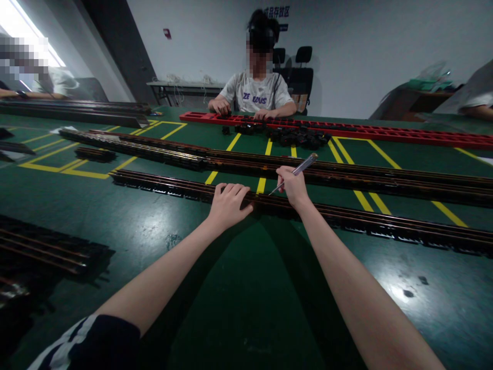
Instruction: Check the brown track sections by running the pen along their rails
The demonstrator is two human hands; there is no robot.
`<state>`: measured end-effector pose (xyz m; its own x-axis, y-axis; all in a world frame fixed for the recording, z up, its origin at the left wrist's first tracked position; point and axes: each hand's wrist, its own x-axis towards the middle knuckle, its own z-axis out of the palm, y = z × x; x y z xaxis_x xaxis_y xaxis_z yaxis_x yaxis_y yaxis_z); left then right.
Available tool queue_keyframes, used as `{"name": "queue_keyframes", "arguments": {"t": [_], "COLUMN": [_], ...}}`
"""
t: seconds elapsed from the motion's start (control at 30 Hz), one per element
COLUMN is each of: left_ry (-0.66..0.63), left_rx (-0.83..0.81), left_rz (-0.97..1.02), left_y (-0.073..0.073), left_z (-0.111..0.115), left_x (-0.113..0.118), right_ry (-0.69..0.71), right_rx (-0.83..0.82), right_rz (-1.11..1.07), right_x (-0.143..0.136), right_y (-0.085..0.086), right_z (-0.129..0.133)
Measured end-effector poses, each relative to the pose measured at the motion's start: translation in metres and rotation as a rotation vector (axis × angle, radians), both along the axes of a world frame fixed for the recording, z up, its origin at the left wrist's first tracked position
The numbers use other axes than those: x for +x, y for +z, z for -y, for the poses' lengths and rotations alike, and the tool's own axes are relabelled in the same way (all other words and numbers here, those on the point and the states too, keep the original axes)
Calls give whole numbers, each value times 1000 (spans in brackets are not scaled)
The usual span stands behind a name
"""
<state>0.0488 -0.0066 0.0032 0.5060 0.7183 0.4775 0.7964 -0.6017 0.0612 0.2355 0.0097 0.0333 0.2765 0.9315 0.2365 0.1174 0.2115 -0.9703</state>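
Note:
A long, dark rail assembly with copper-coloured strips (165, 186) lies across the table in front of me. My left hand (230, 204) is closed over it, fingers across the top and thumb on the near side. In my right hand (293, 186) is a slim screwdriver (306, 163) with a clear, greyish handle. Its thin shaft slants down to the left, and the tip is at the rail, just right of my left hand. Whether the tip touches the rail I cannot tell.
Behind lie more long rails (346, 177). Farther back are a pile of small black parts (296, 137) and a red slotted tray (385, 131), where a person (256, 92) sits working. More dark rails (46, 246) lie at the left. Yellow lines mark the green table (239, 298).

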Motion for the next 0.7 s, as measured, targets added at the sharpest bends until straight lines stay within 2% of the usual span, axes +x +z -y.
{"name": "queue_keyframes", "arguments": {"t": [0.7], "left_ry": [1], "left_rx": [13], "left_rz": [7], "left_y": [-1], "left_z": [-1], "left_x": [-2], "right_ry": [59], "right_rx": [11], "right_rz": [4], "right_x": [-7], "right_y": [3], "right_z": [3]}}
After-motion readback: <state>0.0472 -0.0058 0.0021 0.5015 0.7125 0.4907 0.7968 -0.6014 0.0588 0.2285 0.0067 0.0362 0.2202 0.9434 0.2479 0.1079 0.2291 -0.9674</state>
